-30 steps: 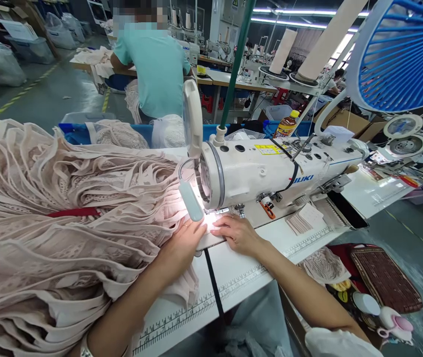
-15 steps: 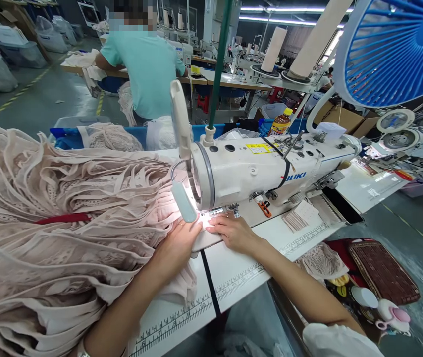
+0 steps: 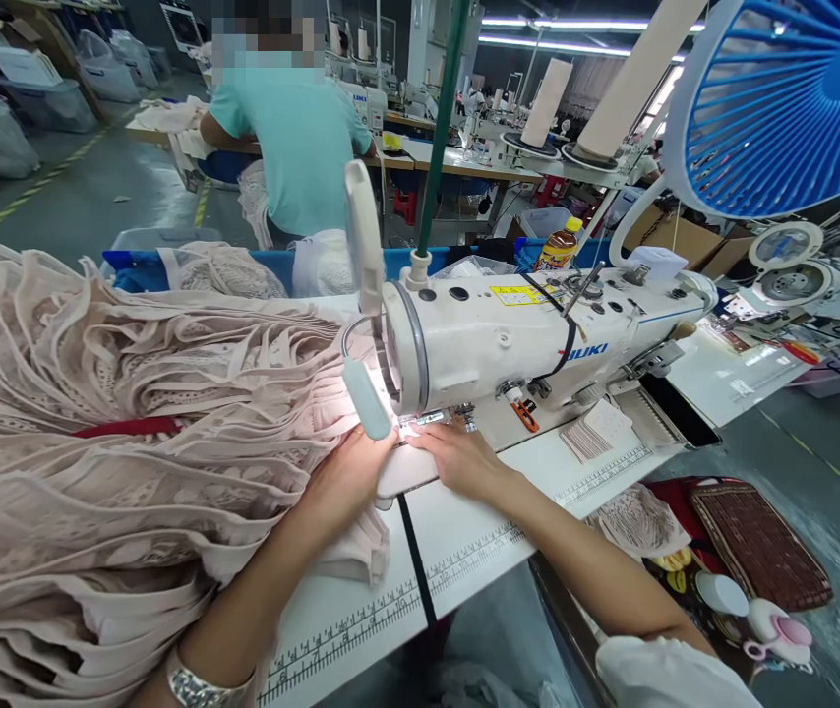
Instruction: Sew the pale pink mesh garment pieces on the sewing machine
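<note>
Wide silver bracelet [image 3: 206,686], white sleeve [image 3: 671,674]

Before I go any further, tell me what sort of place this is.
Most likely a garment-sewing workshop: a JUKI sewing machine on the worktable, a large heap of pale fabric pieces beside it, and a tall thread cone behind.

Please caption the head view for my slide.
Left hand and right hand close together at a sewing machine, beside piled beige fabric.

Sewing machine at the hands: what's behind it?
Behind the sewing machine, a yellow-capped bottle shows, with clear plastic to its left in the picture. The machine's body covers the bottle's base and whatever lies lower down behind it.
</note>
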Demonstrator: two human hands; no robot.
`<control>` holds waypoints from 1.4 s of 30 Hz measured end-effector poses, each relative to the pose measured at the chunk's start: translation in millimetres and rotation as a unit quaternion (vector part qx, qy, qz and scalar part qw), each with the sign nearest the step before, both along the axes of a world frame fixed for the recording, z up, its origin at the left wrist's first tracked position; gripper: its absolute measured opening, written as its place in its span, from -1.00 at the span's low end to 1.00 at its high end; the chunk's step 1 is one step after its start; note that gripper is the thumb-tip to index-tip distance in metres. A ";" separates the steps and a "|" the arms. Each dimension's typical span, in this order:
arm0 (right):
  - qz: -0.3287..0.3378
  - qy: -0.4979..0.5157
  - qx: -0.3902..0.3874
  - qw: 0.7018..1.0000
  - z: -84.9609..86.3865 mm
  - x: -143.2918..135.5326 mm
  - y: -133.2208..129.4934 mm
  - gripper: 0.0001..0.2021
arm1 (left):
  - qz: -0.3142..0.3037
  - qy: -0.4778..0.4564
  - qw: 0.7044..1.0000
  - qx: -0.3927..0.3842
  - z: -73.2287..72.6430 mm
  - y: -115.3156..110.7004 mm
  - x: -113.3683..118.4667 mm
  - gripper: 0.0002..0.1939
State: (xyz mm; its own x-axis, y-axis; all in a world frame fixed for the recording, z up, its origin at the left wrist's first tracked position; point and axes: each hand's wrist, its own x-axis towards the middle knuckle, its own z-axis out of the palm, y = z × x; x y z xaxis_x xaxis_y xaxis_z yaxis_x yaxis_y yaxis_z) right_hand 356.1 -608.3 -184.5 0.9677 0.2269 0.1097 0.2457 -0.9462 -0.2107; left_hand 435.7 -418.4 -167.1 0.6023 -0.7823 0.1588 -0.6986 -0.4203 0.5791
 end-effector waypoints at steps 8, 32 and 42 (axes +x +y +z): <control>-0.005 0.044 -0.089 0.995 2.3 2.2 2.7 -0.41 | 0.105 0.137 0.983 -0.054 7.2 -5.7 0.8 -0.55; -0.108 0.098 -0.118 0.982 10.8 13.6 6.0 -0.59 | 0.081 -0.263 0.951 0.142 -14.0 -16.4 -17.6 -0.76; -0.085 0.078 -0.123 0.986 11.6 5.0 9.9 -0.45 | 0.084 -0.048 0.992 0.085 -5.5 -13.5 -5.6 -0.71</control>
